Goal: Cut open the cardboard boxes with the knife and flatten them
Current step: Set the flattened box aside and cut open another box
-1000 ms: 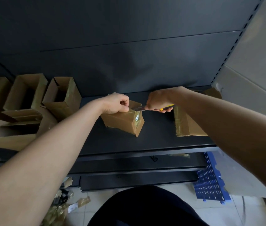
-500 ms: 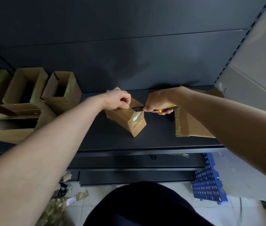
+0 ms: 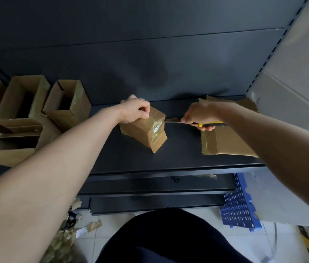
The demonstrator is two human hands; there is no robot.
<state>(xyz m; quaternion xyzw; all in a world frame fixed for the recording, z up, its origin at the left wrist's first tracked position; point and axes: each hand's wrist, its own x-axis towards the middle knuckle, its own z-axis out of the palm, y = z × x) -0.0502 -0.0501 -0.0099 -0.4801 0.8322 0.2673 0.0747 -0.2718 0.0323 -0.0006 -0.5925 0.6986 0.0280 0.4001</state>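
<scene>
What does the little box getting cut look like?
The small box is brown cardboard, closed, with shiny tape and a white dotted label. It stands tilted on the dark shelf. The left hand grips its top, and the knife in the right hand meets its upper right edge.

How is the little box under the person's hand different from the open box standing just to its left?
The held box is taped shut; the open box gapes, its inside showing. The left hand grips the held box, with the knife at its edge; the open box stands untouched. The held box looks smaller than the open box. Both are brown cardboard on the dark shelf.
</scene>
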